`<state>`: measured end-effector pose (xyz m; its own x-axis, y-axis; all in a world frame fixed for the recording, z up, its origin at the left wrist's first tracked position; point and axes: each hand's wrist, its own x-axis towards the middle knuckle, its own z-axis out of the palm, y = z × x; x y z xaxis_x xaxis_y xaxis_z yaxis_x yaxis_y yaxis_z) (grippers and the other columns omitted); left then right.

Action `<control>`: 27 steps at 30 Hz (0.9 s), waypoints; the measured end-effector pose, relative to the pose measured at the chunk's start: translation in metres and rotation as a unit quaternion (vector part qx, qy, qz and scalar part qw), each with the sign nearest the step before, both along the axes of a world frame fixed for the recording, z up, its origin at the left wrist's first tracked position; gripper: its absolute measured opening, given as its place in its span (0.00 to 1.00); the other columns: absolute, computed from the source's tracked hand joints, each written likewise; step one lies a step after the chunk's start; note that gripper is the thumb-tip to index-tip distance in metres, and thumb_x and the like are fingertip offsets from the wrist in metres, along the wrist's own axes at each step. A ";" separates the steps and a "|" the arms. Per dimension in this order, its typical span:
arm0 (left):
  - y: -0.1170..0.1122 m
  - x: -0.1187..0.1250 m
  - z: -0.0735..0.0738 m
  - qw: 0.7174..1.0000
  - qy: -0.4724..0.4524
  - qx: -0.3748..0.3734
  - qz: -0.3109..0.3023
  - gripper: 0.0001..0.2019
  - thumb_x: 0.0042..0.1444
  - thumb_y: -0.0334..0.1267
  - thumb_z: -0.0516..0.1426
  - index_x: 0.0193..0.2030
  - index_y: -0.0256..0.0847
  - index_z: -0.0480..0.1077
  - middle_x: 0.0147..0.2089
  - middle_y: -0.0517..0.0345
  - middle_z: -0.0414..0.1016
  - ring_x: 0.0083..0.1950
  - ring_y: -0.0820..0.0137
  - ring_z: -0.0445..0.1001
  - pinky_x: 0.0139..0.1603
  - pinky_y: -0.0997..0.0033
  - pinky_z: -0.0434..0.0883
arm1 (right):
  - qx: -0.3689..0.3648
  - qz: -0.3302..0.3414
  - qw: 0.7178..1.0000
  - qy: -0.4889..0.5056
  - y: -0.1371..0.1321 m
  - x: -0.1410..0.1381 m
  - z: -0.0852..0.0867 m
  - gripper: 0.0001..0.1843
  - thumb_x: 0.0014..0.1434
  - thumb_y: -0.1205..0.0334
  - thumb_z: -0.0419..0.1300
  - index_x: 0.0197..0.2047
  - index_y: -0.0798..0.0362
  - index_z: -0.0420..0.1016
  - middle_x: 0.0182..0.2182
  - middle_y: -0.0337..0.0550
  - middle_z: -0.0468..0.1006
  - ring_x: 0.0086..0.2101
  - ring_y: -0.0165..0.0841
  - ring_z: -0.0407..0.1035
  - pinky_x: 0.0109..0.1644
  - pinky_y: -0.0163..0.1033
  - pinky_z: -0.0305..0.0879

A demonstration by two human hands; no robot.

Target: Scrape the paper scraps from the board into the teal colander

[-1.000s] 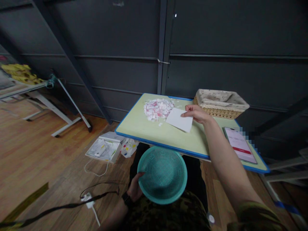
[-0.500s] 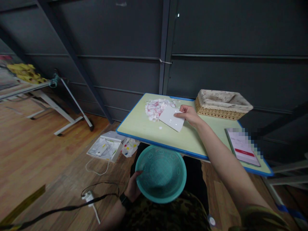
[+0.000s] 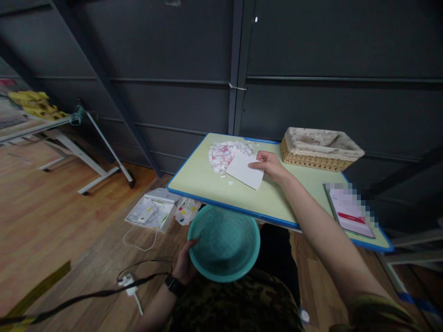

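Note:
In my right hand (image 3: 270, 166) is a flat white card (image 3: 245, 171), pinched by its right side with the thumb on top. The card lies low over the table, its left edge against a heap of small white and pink paper scraps (image 3: 224, 154). A few loose scraps lie in front of the heap. My left hand (image 3: 185, 263) grips the left rim of a round teal plastic basket (image 3: 224, 244), thumb over the rim, fingers hidden beneath. The basket is below the table's front edge, over my lap, with nothing visible inside.
The pale green table (image 3: 194, 177) has a blue edge. A cloth-lined wicker basket (image 3: 320, 150) stands at its back right, a tablet (image 3: 349, 210) at its right. On the floor at left are an open white box (image 3: 152, 212), a plastic bag (image 3: 187, 210) and a power strip (image 3: 128, 283) with cables.
My left hand has moved the teal basket left and slightly up, closer under the table edge. The card in my right hand has shifted slightly left and lies flatter.

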<state>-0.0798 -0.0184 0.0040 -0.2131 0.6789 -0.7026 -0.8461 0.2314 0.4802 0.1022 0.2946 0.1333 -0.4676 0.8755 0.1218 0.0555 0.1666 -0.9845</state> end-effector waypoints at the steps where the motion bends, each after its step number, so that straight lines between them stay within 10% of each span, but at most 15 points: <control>1: 0.000 -0.001 0.001 1.000 0.004 -0.001 0.002 0.29 0.56 0.31 0.58 0.65 0.28 0.64 0.40 0.44 0.85 0.49 0.50 0.81 0.55 0.52 0.73 | -0.001 0.002 1.000 0.002 -0.001 -0.001 0.000 0.28 0.30 0.52 0.75 0.22 0.50 0.58 0.17 0.32 0.65 0.20 0.27 0.58 0.26 0.34 0.46; 27: 0.001 -0.009 0.010 1.000 0.023 0.008 0.007 0.24 0.53 0.32 0.61 0.58 0.35 0.70 0.39 0.49 0.86 0.52 0.48 0.80 0.55 0.53 0.73 | -0.028 0.008 0.999 0.015 -0.015 -0.014 0.000 0.24 0.30 0.55 0.74 0.23 0.51 0.63 0.21 0.34 0.69 0.24 0.29 0.63 0.28 0.35 0.53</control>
<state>-0.0891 -0.0170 0.0141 -0.2548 0.6864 -0.6812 -0.8258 0.2121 0.5226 0.0882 0.2796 0.1334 -0.4786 0.8737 0.0869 0.0241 0.1120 -0.9934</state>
